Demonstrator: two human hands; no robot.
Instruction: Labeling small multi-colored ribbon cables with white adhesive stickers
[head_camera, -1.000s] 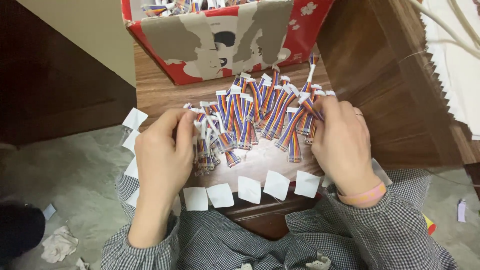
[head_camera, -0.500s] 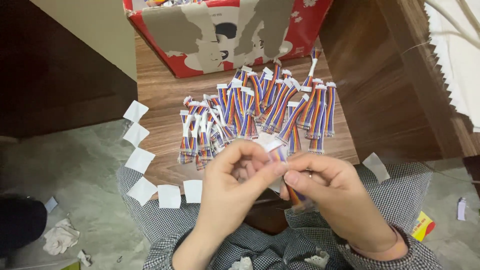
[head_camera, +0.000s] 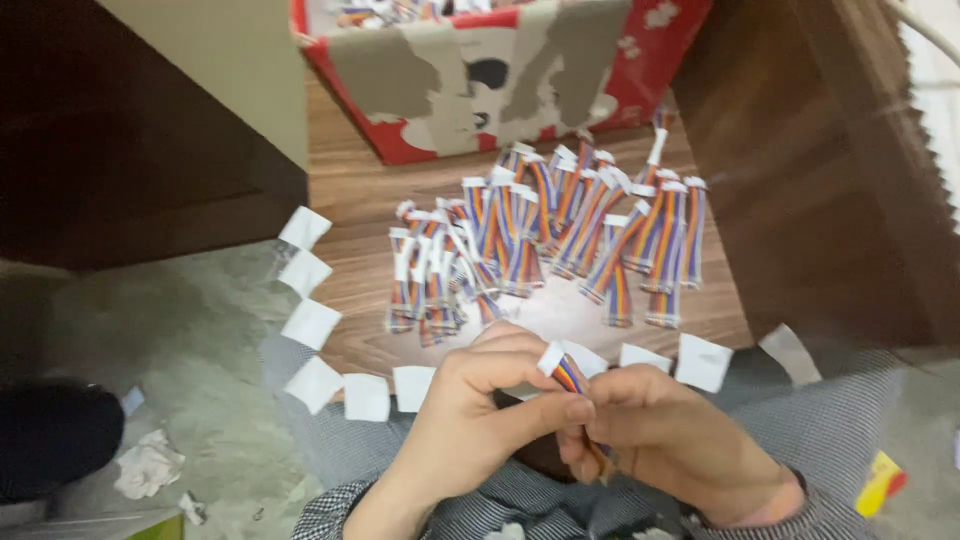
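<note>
A strip of bare tabletop (head_camera: 350, 190) lay open left of the heap of striped cable pieces (head_camera: 540, 235), hemmed by the red box (head_camera: 480, 90) behind and white paper squares (head_camera: 312, 322) along the near edge.

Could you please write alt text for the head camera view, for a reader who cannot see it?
Two hands, left and right, hold one rainbow cable over a lap. On the wooden board beyond lie more cables, white paper squares along its edge, and a red box.

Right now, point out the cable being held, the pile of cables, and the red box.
held cable (head_camera: 566, 374), head view, striped end by the fingertips.
cable pile (head_camera: 545, 235), head view, middle.
red box (head_camera: 400, 140), head view, front wall.
</note>
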